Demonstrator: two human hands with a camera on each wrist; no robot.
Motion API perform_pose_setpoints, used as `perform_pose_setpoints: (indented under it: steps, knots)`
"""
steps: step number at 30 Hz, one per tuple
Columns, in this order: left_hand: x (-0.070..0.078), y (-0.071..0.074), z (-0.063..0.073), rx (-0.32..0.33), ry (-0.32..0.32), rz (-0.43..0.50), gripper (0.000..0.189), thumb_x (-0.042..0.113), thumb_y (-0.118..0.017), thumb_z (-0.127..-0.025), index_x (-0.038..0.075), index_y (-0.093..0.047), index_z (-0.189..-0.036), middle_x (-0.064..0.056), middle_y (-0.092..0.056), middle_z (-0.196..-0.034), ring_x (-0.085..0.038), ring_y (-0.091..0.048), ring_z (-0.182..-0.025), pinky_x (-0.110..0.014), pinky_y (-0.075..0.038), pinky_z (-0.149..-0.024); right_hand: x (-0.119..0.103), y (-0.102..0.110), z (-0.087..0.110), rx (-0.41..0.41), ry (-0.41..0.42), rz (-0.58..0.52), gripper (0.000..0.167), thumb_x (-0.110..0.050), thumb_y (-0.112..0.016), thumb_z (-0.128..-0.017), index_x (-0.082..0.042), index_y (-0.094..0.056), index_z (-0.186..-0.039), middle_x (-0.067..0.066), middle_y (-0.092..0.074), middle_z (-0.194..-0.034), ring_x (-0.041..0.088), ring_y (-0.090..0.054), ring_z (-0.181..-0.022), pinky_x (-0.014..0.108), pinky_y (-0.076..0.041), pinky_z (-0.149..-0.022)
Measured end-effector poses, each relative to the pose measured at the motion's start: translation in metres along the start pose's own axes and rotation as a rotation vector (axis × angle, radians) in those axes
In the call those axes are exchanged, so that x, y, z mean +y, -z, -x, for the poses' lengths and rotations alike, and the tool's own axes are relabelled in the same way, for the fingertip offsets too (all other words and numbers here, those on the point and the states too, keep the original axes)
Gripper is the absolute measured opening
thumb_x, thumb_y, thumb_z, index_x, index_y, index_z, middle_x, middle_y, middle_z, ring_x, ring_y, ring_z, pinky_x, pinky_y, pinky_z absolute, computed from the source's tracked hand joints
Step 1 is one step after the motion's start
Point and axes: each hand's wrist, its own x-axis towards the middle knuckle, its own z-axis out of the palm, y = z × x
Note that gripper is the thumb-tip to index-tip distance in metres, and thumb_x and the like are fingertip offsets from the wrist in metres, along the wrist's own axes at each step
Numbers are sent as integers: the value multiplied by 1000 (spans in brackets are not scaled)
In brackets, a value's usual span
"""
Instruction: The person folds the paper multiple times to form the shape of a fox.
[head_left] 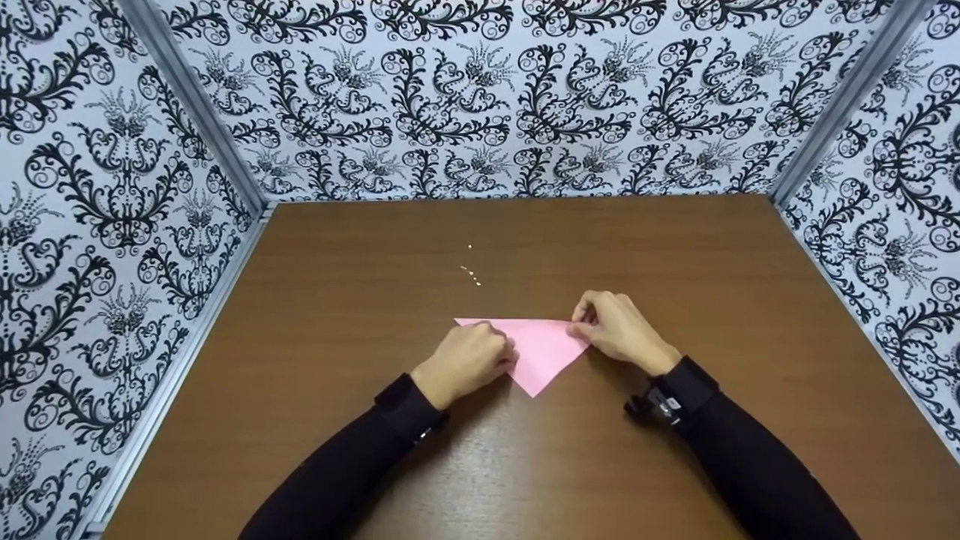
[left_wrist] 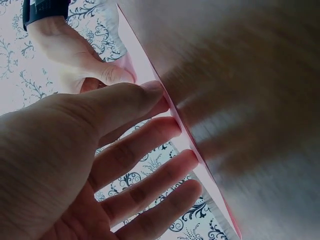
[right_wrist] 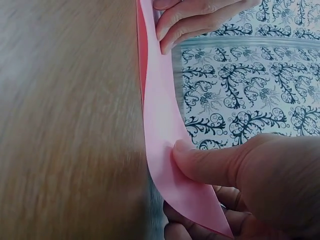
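Note:
A pink sheet of paper [head_left: 546,352], folded into a triangle with one corner toward the person, lies on the wooden table. The left hand [head_left: 469,358] rests on its left part; in the left wrist view the fingertips [left_wrist: 187,159] touch the paper, spread and only slightly bent. At the right corner the right hand [head_left: 619,330] pinches the paper. The right wrist view shows the right thumb [right_wrist: 207,162] on top and curled fingers beneath, with the paper's edge bent upward there. A gap between two layers shows along the paper's side nearer the person.
The brown wooden table [head_left: 337,262] extends around the paper. Several small white specks [head_left: 471,274] lie beyond it. Patterned black-and-white walls [head_left: 480,97] stand at the back and both sides, with grey metal posts at the corners. Both wrists wear dark bands.

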Motion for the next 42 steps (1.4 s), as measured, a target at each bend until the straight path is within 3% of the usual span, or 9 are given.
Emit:
perform_pose_setpoints:
  steps: [7, 12, 15, 19, 22, 28, 36, 39, 42]
  knots:
    - [-4, 4, 0, 24, -23, -17, 25, 15, -90, -103, 19, -80, -81, 3, -80, -83, -19, -79, -81, -42, -69, -66, -1, 6, -1, -2, -22, -42, 10, -17, -90, -106, -10, -84, -104, 10, -84, -103, 22, -76, -95, 30, -59, -86]
    - [-8, 12, -2, 158, -32, -52, 15, 12, -91, -102, 20, -86, -90, 5, -87, -96, -23, -79, -91, -40, -71, -72, -4, 12, -2, 36, 3, -70, 15, -22, -94, -104, -11, -85, -101, 9, -86, -100, 19, -77, -93, 24, -58, -83]
    - [-11, 18, -6, 257, -40, -47, 4, 15, -92, -104, 19, -91, -105, 5, -90, -107, -21, -79, -99, -37, -73, -85, -7, 15, -2, 48, 11, -93, 15, -22, -95, -103, -12, -85, -99, 7, -86, -98, 17, -74, -90, 22, -56, -82]
    - [-14, 29, -13, 368, -57, -42, 12, 17, -91, -106, 18, -93, -118, 3, -90, -114, -21, -79, -108, -35, -72, -98, -16, 21, 1, 51, 18, -133, 12, -21, -94, -103, -13, -85, -100, 6, -85, -98, 16, -73, -89, 21, -55, -81]
    - [-15, 38, -19, 415, -54, -52, 17, 22, -91, -106, 19, -93, -123, 1, -90, -117, -21, -80, -109, -35, -70, -95, -25, 27, 3, 64, 34, -158, 13, -22, -94, -104, -14, -85, -102, 6, -86, -100, 16, -75, -91, 20, -57, -83]
    - [-15, 58, -26, 400, -4, -48, 21, 32, -88, -108, 20, -92, -124, 2, -89, -114, -19, -80, -103, -35, -70, -93, -43, 39, 5, 129, 83, -174, 15, -24, -93, -104, -14, -82, -103, 7, -85, -101, 18, -77, -91, 17, -59, -83]
    - [-14, 79, -30, 410, 45, 16, 11, 29, -86, -109, 20, -93, -111, 4, -87, -102, -18, -82, -93, -36, -73, -89, -64, 52, 7, 234, 188, -138, 16, -19, -94, -102, -11, -81, -103, 6, -85, -98, 15, -78, -89, 13, -60, -82]
    - [-15, 80, -29, 418, 46, 46, 10, 27, -87, -109, 19, -92, -108, 3, -86, -100, -19, -83, -92, -36, -72, -83, -69, 53, 8, 263, 242, -94, 18, -17, -96, -100, -9, -80, -103, 7, -84, -98, 16, -79, -88, 19, -65, -83]
    - [-15, 80, -28, 424, 40, 59, 10, 25, -87, -109, 17, -92, -107, 2, -86, -100, -18, -83, -92, -36, -72, -83, -73, 52, 10, 306, 300, 4, 22, -17, -97, -99, -7, -79, -108, 8, -83, -103, 21, -80, -93, 32, -69, -85]
